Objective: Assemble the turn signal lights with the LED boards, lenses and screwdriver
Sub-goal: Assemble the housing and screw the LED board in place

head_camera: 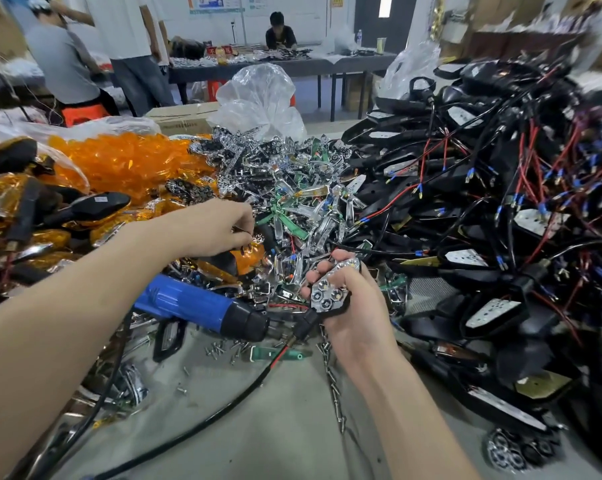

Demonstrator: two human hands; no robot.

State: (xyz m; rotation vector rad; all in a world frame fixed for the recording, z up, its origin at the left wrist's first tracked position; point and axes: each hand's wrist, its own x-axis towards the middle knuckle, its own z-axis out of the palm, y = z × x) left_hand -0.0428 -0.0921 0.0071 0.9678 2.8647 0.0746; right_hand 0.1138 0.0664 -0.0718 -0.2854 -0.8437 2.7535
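Observation:
My right hand (353, 306) grips a black turn signal housing (329, 292) with a chrome reflector and LEDs facing up; its red and black wire trails down over the table. My left hand (220, 230) reaches into the parts pile with curled fingers and pinches a small chrome piece (256, 239) just above an orange lens (249, 258). A blue and black electric screwdriver (202, 308) lies on the table below my left forearm, its tip pointing toward the housing. Loose screws (223, 349) lie scattered under it.
Orange lenses (126, 161) are heaped at the left. Chrome reflectors and green LED boards (292, 202) fill the middle. Black wired housings (500, 202) are stacked high on the right. A metal chain (332, 379) lies on the grey table. People work at tables behind.

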